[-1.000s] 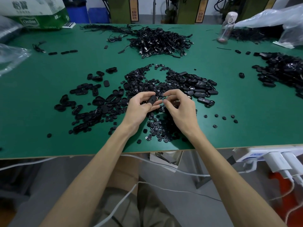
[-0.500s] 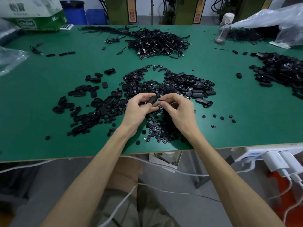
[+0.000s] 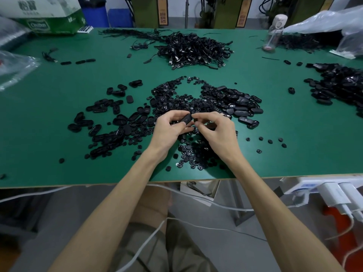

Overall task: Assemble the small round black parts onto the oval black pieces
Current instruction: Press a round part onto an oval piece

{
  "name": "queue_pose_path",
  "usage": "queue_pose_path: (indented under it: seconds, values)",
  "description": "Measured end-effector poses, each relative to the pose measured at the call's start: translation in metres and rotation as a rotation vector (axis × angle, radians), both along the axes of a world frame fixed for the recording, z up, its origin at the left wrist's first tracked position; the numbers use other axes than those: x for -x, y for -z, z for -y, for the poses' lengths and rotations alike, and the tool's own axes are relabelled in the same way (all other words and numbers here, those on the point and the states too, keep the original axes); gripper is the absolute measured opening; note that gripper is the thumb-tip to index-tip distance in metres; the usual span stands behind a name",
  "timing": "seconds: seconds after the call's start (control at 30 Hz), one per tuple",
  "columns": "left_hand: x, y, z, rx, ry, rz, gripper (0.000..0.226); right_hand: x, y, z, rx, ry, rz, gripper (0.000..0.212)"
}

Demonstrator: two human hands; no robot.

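Observation:
My left hand [image 3: 170, 128] pinches a black oval piece [image 3: 186, 119] between thumb and fingers, just above the green table [image 3: 49, 95]. My right hand [image 3: 215, 130] meets it from the right, its fingertips pinched at the oval's right end; whatever small part it holds is hidden by the fingers. A heap of small round black parts [image 3: 188, 154] lies under and in front of both hands. Loose oval pieces [image 3: 110, 126] spread to the left, and more ovals [image 3: 239, 107] lie to the right.
A tangle of black cables [image 3: 194, 50] sits at the back centre. Another black pile [image 3: 341, 85] lies at the right edge. A clear bottle [image 3: 274, 34], plastic bags [image 3: 13, 67] and a green-and-white box [image 3: 49, 18] line the far side. White chargers [image 3: 332, 193] hang below the table's front edge.
My right hand's fingertips have closed in on the right end of the oval piece that my left hand holds. Both hands stay over the same spot.

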State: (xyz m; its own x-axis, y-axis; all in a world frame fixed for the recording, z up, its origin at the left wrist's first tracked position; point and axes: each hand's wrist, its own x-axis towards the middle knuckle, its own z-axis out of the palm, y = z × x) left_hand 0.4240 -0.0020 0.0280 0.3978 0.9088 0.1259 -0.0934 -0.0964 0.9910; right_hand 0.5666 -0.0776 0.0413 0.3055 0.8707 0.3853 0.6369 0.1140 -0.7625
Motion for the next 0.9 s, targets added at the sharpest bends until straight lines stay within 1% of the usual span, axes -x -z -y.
queue_pose_path:
  seconds: [0.57, 0.8, 0.9]
  values:
    - [-0.0003, 0.0023, -0.0023, -0.035, -0.010, -0.054, 0.031, -0.0021, 0.0077, -0.0042, -0.027, -0.028, 0.000, 0.009]
    - [-0.0004, 0.0025, -0.0022, -0.037, -0.007, -0.066, 0.031, -0.0028, 0.0087, -0.0053, -0.018, -0.019, 0.004, 0.009]
    - [0.0015, 0.0011, -0.0017, -0.060, 0.010, -0.025, 0.032, -0.0032, 0.0092, -0.0062, -0.016, -0.014, 0.005, 0.009]
